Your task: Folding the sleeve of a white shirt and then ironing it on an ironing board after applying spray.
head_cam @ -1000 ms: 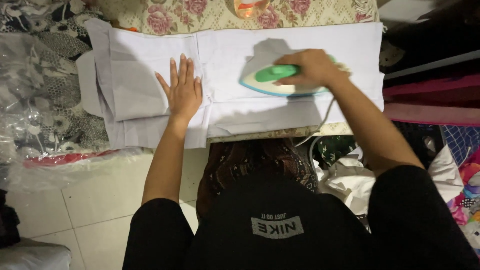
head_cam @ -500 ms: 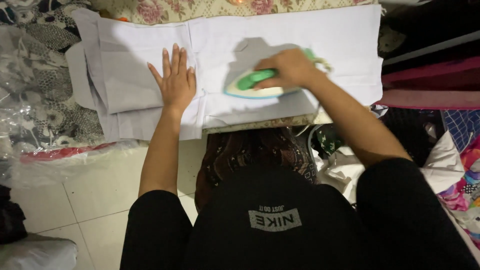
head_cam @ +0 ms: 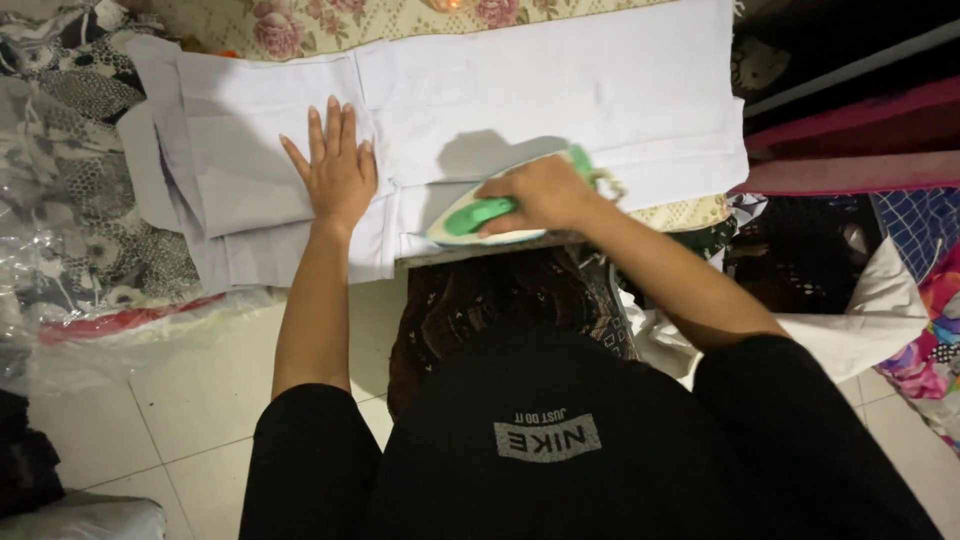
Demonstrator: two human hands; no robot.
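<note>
A pale lilac-white garment (head_cam: 560, 90) lies spread flat over a floral-covered ironing surface (head_cam: 300, 25). My left hand (head_cam: 335, 170) presses flat on the cloth, fingers apart, near a folded seam at the left. My right hand (head_cam: 540, 192) grips the green handle of a white-and-green iron (head_cam: 480, 215), which rests on the garment's near edge. The iron's tip points left, toward my left hand, a short gap away.
Patterned grey fabric in clear plastic (head_cam: 70, 220) is heaped at the left. Dark and pink shelves (head_cam: 850, 130) stand at the right, with colourful cloth (head_cam: 930, 330) below them. A pale tiled floor (head_cam: 180, 400) lies under the board's near edge.
The iron has slid leftward and toward me along the garment, from the right part to the near edge. My left hand stays pressed flat on the cloth.
</note>
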